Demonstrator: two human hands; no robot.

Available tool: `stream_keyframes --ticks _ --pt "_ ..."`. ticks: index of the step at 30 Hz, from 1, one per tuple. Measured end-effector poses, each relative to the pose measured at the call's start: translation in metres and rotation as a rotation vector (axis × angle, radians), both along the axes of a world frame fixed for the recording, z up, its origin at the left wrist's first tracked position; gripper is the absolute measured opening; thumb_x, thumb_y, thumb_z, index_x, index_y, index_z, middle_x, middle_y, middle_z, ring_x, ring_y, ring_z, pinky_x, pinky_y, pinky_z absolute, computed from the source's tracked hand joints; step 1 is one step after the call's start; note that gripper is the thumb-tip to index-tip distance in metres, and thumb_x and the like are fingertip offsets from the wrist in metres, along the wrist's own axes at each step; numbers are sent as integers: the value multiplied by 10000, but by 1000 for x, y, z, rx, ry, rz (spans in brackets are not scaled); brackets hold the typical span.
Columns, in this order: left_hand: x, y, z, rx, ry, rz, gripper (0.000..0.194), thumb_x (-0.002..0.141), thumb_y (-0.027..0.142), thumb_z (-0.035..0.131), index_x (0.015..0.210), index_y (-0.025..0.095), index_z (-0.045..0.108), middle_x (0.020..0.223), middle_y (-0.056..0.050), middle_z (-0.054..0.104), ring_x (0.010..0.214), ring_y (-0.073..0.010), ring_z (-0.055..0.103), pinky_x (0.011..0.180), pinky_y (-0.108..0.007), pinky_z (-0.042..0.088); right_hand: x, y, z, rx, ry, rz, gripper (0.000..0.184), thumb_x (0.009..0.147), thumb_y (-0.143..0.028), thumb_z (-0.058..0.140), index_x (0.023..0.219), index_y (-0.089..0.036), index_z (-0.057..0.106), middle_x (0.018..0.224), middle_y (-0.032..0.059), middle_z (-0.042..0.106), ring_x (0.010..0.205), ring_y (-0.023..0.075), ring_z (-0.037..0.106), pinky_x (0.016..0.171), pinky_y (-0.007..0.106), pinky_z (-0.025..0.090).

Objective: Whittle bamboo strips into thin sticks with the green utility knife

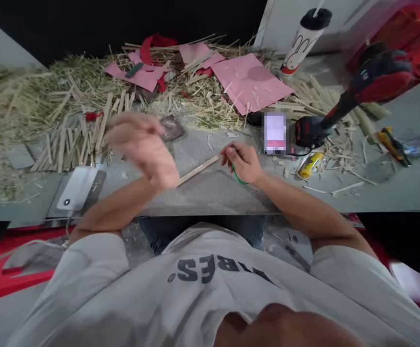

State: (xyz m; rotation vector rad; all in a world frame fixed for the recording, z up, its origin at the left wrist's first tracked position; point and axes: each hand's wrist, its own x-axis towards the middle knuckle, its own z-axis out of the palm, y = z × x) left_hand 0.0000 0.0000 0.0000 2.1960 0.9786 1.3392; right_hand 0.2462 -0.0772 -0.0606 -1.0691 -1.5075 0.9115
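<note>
Operator: What do I have in front of me, counted?

Watcher: You have one large pink sheet (253, 82), so take that as your landmark. Just beyond its right corner stands one cup (300, 46). To the right of it, you have one red-and-black power tool (352, 91) and, nearer you, one yellow cylinder (311, 165). Well left of it and nearer you lies one white power bank (77, 188). The short strips (74, 144) piled left of it are too many to count.

Operator: And the wooden strip (198, 169)?

Watcher: One, on the table (210, 200), nearer you than the sheet and a little to its left. It is pale, narrow and straight, and lies at a slant between your wrists.

Operator: My hands?

Watcher: Your left hand (139, 147) is raised above the table, fingers extended; motion blurs it, but it looks open. Your right hand (244, 161) is curled around a green thing (237, 176), its fingertips by the strip's far end.

Operator: What's hard to see?

Watcher: Your palm hides most of the green thing. The strip's near end meets your left wrist, so you can't see whether it runs on underneath. The white device (275, 132) nearer you than the sheet has a pixelated screen.
</note>
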Motion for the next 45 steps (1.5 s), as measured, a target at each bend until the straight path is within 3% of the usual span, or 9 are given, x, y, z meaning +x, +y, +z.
stream_keyframes --ticks 2,4,6,11,18,29,36,42,45 --pt "8 6 -16 32 138 -60 793 1110 880 183 1163 250 663 1096 -116 689 1010 -245 632 987 -459 562 7 7 -3 -22 85 -37 683 1078 -864 625 996 -193 723 743 44 729 456 117 557 428 272 399" --pt "7 1 -31 -45 374 -175 576 1112 772 517 1066 229 703 974 -84 734 823 -208 643 831 -411 555 11 14 -6 -53 174 -57 643 1059 -836 669 973 -201 718 721 38 710 464 127 563 411 269 405" --pt "3 -7 -42 -167 813 -152 498 1031 683 728 1126 194 731 1118 -132 790 984 -286 734 898 -435 560 12 18 -9 -87 229 -57 583 1057 -777 698 944 -205 715 707 40 701 487 140 579 411 271 436" --pt "6 -12 -50 -222 1061 -122 291 1139 348 562 1234 144 747 1230 -186 803 1118 -355 787 909 -439 542 11 18 -18 -148 227 -38 577 1069 -725 719 825 -202 698 699 60 707 477 139 582 423 285 441" --pt "-8 -1 -59 -549 542 -101 238 1066 282 598 836 234 561 784 -35 712 736 -192 660 733 -361 457 1 10 -21 -276 172 119 723 976 -901 762 820 -198 703 731 54 735 498 128 595 471 274 462" --pt "-5 -12 -77 -892 -104 -359 337 964 361 714 1150 273 447 690 80 715 575 -138 636 620 -301 477 -33 29 -29 -243 39 156 719 1044 -886 666 810 -207 636 544 -10 602 409 123 536 408 247 400" --pt "-2 -13 -86 -945 -202 -400 406 942 356 733 1177 269 415 681 91 731 491 -113 603 543 -250 461 -41 41 -36 -378 270 68 601 1019 -708 768 732 -198 629 644 41 645 458 148 584 426 283 452" --pt "-2 -12 -92 -948 -252 -527 553 1055 772 647 1131 262 450 654 64 729 432 -91 545 452 -219 412 -32 23 -37 -432 337 260 596 1077 -739 721 844 -190 691 756 70 696 585 157 629 496 273 518" --pt "-2 -14 -92 -967 -265 -544 606 1024 808 692 1120 248 480 653 50 735 451 -92 577 455 -206 429 -29 16 -34 -431 351 428 608 1129 -732 678 924 -160 707 804 72 721 618 139 620 525 248 541"
